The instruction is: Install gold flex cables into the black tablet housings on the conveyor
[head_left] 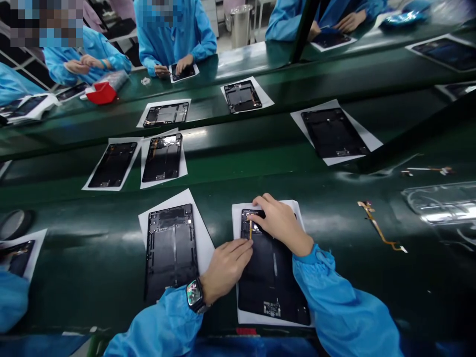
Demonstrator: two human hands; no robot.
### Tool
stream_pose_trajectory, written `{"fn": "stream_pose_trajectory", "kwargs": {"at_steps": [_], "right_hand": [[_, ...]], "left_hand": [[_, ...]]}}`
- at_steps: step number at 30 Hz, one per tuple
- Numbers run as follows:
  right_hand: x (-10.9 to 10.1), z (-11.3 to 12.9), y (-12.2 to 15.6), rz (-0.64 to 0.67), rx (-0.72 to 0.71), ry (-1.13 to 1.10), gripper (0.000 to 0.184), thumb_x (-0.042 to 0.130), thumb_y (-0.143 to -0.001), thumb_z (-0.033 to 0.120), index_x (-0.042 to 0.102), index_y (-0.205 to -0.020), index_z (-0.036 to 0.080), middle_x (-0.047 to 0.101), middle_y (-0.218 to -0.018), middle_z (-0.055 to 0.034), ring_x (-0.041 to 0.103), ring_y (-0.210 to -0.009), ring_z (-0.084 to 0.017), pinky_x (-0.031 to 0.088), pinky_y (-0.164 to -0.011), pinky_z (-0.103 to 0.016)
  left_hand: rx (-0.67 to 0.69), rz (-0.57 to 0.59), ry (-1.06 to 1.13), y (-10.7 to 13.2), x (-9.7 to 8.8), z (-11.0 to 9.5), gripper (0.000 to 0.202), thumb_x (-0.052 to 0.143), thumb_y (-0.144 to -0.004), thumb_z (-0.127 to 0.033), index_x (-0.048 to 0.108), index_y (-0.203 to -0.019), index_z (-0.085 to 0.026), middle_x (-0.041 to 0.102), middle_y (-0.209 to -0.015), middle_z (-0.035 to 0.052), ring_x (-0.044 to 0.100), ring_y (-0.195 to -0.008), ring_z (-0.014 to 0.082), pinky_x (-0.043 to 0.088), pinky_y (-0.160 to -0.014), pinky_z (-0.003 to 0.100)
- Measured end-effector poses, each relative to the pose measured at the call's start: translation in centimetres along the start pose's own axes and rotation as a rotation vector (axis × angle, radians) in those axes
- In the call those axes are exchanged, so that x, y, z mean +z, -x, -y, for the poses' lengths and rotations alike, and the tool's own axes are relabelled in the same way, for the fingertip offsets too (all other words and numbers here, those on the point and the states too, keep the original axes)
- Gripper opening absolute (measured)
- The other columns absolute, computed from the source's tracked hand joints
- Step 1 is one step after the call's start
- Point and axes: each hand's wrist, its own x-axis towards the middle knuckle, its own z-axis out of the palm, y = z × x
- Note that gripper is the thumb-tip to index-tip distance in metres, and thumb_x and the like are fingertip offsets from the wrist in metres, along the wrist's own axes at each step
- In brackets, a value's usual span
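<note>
A black tablet back frame (pixel 269 277) lies on a white sheet (pixel 238 218) in front of me on the green belt. A thin orange flex cable (pixel 250 229) runs down its upper left part. My left hand (pixel 225 267), with a smartwatch on the wrist, presses its fingertips on the lower end of that cable. My right hand (pixel 280 223) has its fingers curled down on the frame's top left corner at the cable's upper end. Both hands press rather than hold. A second black frame (pixel 171 250) on its own sheet lies just to the left.
A loose orange flex cable (pixel 379 228) lies on the belt to the right, near clear plastic film (pixel 442 203). More frames on sheets (pixel 332 133) (pixel 162 157) sit on the belts beyond. People in blue coats work across the line beside a red tray (pixel 101 92).
</note>
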Motion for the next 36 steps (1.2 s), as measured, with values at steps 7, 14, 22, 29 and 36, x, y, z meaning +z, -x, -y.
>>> {"fn": "stream_pose_trajectory", "kwargs": {"at_steps": [7, 14, 22, 29, 36], "right_hand": [[0.0, 0.0, 0.0, -0.009, -0.004, -0.015, 0.02, 0.065, -0.089, 0.036, 0.057, -0.101, 0.022, 0.058, -0.097, -0.0028, 0.06, -0.078, -0.018, 0.034, -0.059, -0.029], [-0.1, 0.1, 0.0, 0.003, -0.001, 0.005, 0.023, 0.068, -0.087, 0.037, 0.057, -0.102, 0.022, 0.058, -0.098, -0.0021, 0.06, -0.08, -0.018, 0.034, -0.06, -0.029], [0.0, 0.0, 0.0, -0.007, 0.0, -0.01, 0.024, 0.067, -0.087, 0.038, 0.057, -0.102, 0.022, 0.058, -0.097, -0.002, 0.06, -0.081, -0.018, 0.035, -0.06, -0.029], [-0.7, -0.2, 0.3, -0.002, 0.018, -0.092, 0.017, 0.058, -0.092, 0.032, 0.059, -0.104, 0.021, 0.057, -0.101, -0.0042, 0.06, -0.086, -0.02, 0.042, -0.068, -0.03], [-3.7, 0.1, 2.9, 0.112, -0.052, -0.431, 0.029, 0.039, -0.093, 0.011, 0.065, -0.103, 0.019, 0.064, -0.101, -0.0056, 0.061, -0.093, -0.018, 0.046, -0.086, -0.031]], "left_hand": [[0.007, 0.03, -0.014, 0.2, 0.3, 0.1, 0.024, 0.042, -0.1, -0.015, 0.063, -0.111, -0.012, 0.067, -0.12, 0.0096, 0.06, -0.114, 0.0193, 0.054, -0.091, 0.034], [0.016, 0.035, -0.032, 0.1, 0.1, 0.0, 0.026, 0.04, -0.101, -0.014, 0.063, -0.112, -0.011, 0.067, -0.12, 0.011, 0.06, -0.114, 0.0207, 0.054, -0.088, 0.034], [0.022, 0.035, -0.04, 0.0, 0.2, -0.1, 0.029, 0.036, -0.102, -0.015, 0.063, -0.111, -0.011, 0.067, -0.119, 0.0114, 0.06, -0.114, 0.0205, 0.056, -0.089, 0.034], [-0.019, 0.071, 0.072, -0.4, -1.3, -0.1, 0.022, 0.05, -0.099, -0.025, 0.061, -0.113, -0.012, 0.066, -0.119, 0.0108, 0.06, -0.115, 0.0209, 0.054, -0.096, 0.035], [-0.01, 0.244, 0.032, -0.9, -2.3, 0.1, 0.032, 0.052, -0.096, -0.021, 0.053, -0.126, -0.011, 0.046, -0.143, 0.0158, 0.047, -0.13, 0.0276, 0.048, -0.104, 0.042]]}}
